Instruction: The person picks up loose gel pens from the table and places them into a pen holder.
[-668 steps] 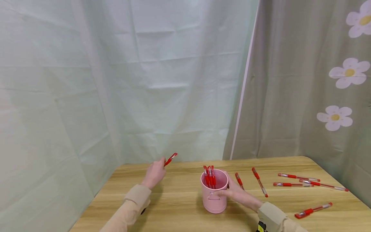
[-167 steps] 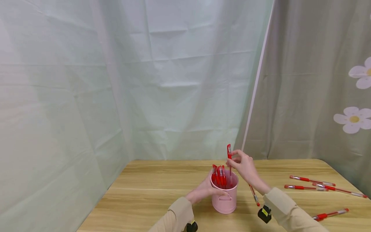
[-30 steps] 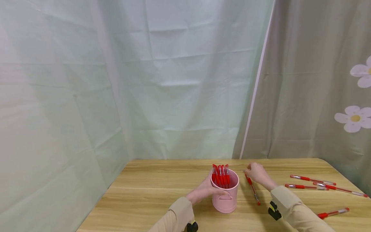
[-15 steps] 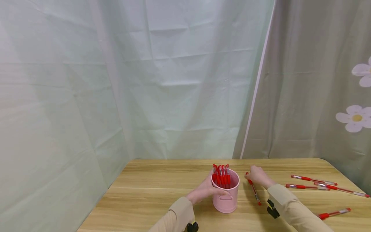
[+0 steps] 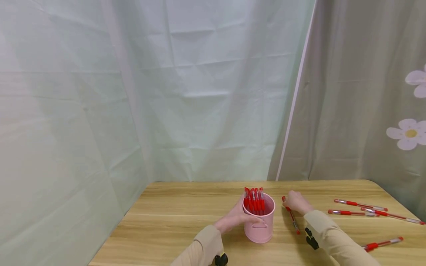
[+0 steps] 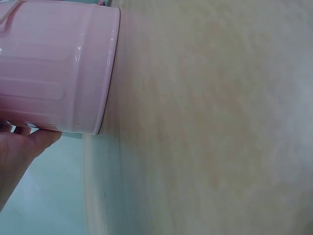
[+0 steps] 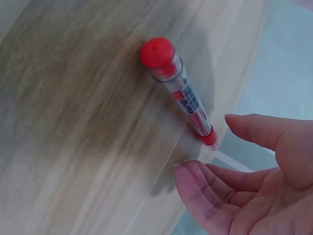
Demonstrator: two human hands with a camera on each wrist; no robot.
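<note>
A pink pen holder [image 5: 259, 234] stands upright on the table, with several red gel pens [image 5: 255, 202] leaning together at its left side. My left hand [image 5: 235, 217] grips its left side, thumb across the front; the left wrist view shows the holder's wall [image 6: 49, 63] and part of the hand [image 6: 19, 152]. To the right of the holder, my right hand [image 5: 297, 202] is low over the capped end of a loose red pen [image 5: 293, 220]. Seen from the right wrist, thumb and fingers [image 7: 254, 181] stand apart around the far end of that pen [image 7: 188, 100].
Three more red pens lie close together at the right, one [image 5: 361, 205] behind the others. Another pen [image 5: 382, 244] lies nearer the front right, partly behind the right sleeve [image 5: 336, 236]. A pale curtain [image 5: 206, 92] hangs behind the wooden table [image 5: 186, 214].
The pen my right hand was lowering 5.6 s ago now stands in the holder. Since then that hand has moved right and down to the loose pen. My left hand keeps its grip.
</note>
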